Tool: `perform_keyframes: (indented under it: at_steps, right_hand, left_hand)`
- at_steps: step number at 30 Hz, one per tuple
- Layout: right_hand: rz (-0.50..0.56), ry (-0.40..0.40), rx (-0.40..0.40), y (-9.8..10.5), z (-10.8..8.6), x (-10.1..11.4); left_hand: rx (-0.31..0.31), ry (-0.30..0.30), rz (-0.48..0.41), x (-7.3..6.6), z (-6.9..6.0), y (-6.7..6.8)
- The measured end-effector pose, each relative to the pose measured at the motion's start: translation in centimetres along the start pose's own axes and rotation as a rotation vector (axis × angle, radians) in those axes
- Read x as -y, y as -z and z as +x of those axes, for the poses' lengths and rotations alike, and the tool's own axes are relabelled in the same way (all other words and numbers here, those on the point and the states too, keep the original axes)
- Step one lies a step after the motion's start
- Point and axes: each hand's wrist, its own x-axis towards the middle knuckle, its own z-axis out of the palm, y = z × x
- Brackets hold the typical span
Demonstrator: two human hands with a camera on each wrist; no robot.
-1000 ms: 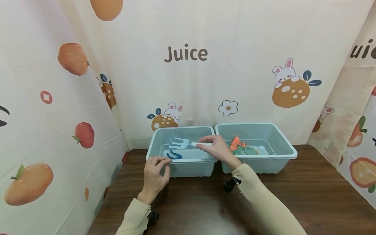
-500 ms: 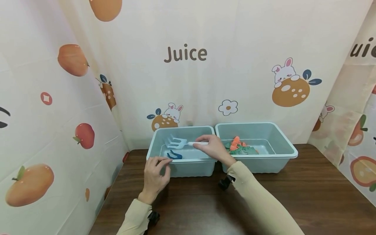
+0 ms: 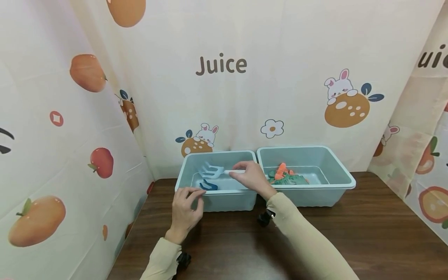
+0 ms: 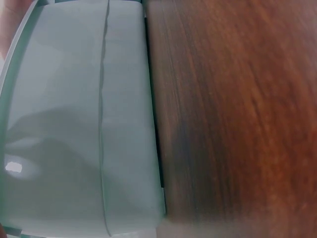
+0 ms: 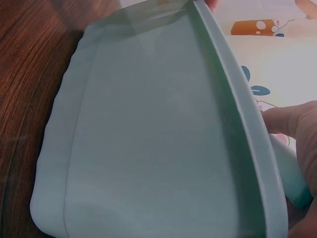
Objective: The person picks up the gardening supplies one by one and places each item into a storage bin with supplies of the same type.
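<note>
In the head view my right hand pinches the white handle of a light-blue toy garden fork, its tines pointing left inside the left bin. My left hand holds that bin's front rim near the left corner, fingertips over the edge. Beside the fork lies a dark blue pronged piece, partly hidden by the front rim. The right wrist view shows my thumb and part of the pale handle beyond the rim. Mostly the bin's outer wall fills the left wrist view.
A second pale teal bin stands right beside the first. Inside it lie an orange carrot-like piece and a green leafy piece. Both bins rest on a dark wooden table, before a printed cloth backdrop.
My right hand has shifted slightly left with the garden fork. The left hand stays at the rim, and both bins remain in place.
</note>
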Motion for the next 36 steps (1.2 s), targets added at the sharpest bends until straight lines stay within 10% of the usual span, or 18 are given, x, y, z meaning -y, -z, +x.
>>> perform_keyframes:
  at_steps: [19,36]
  right_hand:
    - [-0.164,0.049,-0.105,-1.4,0.0,0.1]
    - [0.024,0.172,-0.228,-0.2,-0.9,-0.7]
  left_hand:
    - [0.01,0.001,0.0,0.0,-0.1,0.1]
    - [0.025,0.015,0.011,0.0,0.1,0.2]
